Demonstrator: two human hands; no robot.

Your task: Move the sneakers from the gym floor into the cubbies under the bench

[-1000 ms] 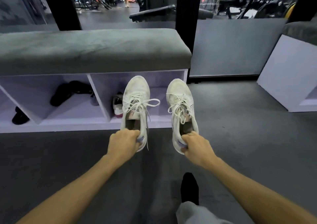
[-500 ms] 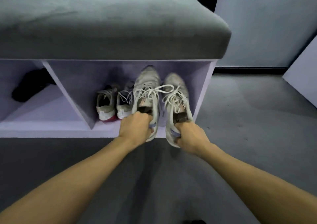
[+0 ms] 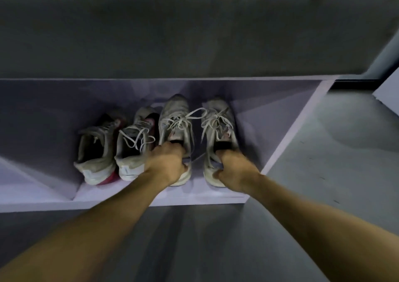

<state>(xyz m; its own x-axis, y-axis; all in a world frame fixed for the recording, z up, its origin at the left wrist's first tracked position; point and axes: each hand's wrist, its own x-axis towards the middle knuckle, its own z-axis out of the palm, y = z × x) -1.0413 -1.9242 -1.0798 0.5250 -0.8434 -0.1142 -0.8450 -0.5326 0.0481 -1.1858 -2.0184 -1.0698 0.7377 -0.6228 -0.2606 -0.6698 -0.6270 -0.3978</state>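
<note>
The grey cushioned bench seat (image 3: 194,26) fills the upper part of the view, its padded front edge hanging over the white cubby frame below. Grey gym floor (image 3: 334,152) spreads to the right of the unit and in front of it, under both forearms.

Beneath the seat, the rightmost cubby (image 3: 287,130) opens toward the camera, closed on the right by the slanted white end panel and on the left by a divider whose lower edge shows at the bottom left. Four shoes stand in a row on its white shelf, toes pointing to the back wall and heels to the opening.

The two on the right are the white sneakers being handled. The left white sneaker (image 3: 176,117) sits near the middle of the cubby, its heel close to the shelf's front edge, its loose laces trailing across to its partner. The right white sneaker (image 3: 218,119) stands just beside it, with a narrow strip of shelf between them and bare shelf between it and the end panel.

The left hand (image 3: 167,165) grips the left sneaker at the heel collar, fingers curled down into the shoe's opening. The right hand (image 3: 234,170) grips the right sneaker the same way, fingers tucked inside the opening and the thumb on the outside of the heel.

To the left stand two more shoes: a white sneaker with loose laces (image 3: 133,145), touching the left hand's side, and a white sneaker with a red sole (image 3: 98,152) at the end of the row.
</note>
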